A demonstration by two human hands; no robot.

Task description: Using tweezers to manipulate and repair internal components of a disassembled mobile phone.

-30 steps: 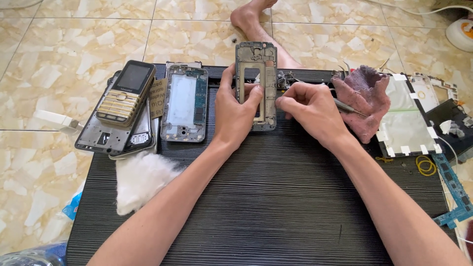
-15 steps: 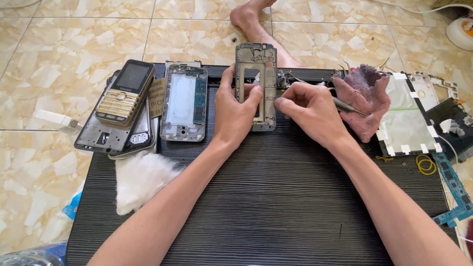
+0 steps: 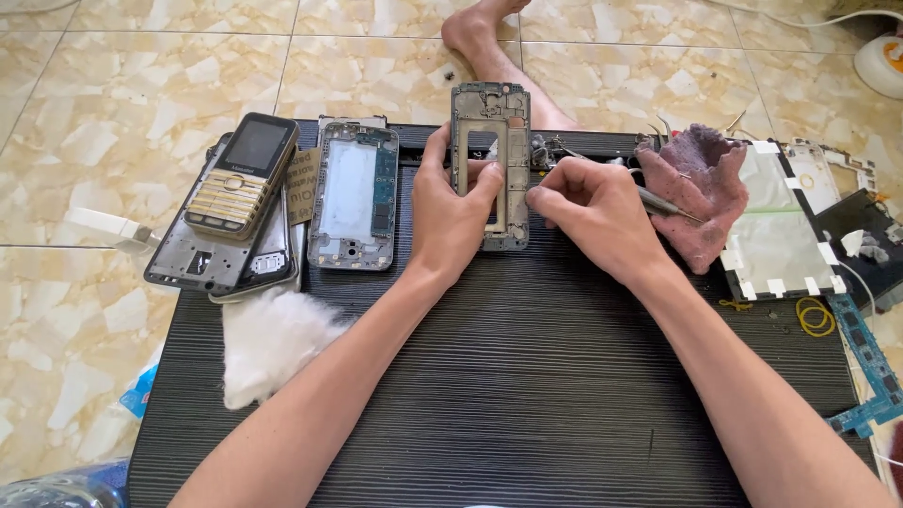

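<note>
Circuit board (image 3: 870, 367) cut by right edge; tweezers' (image 3: 663, 202) tips hidden.

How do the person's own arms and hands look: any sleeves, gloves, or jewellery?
Both forearms are bare up to the picture's lower edge, with no sleeve in view. The left hand and the right hand wear no gloves. No ring, watch or bracelet shows on either. The fingernails look short and unpainted.
</note>
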